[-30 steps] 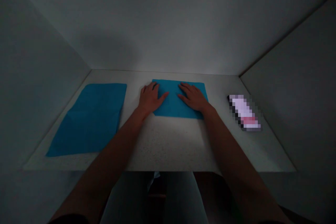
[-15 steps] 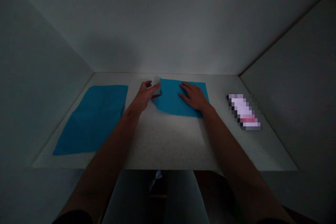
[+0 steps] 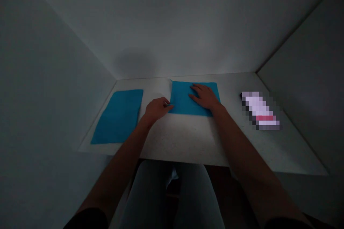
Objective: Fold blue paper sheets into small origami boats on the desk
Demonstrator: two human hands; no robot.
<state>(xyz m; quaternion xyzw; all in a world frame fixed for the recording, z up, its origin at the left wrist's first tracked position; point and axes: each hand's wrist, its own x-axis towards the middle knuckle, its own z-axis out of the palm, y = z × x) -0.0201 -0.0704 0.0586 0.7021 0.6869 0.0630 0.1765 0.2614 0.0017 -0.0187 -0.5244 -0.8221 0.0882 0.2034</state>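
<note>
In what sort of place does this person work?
Probably a small booth or narrow alcove indoors: a pale tabletop fits between close, plain side walls, and a plain back wall rises directly behind it.

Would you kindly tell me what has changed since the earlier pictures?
The left hand has moved off the top of the middle blue sheet to its near left corner, thumb and fingers drawn together there; whether they grip it is hard to tell. The right hand stays spread flat on the sheet, and the left blue sheet and the phone lie as before.
</note>
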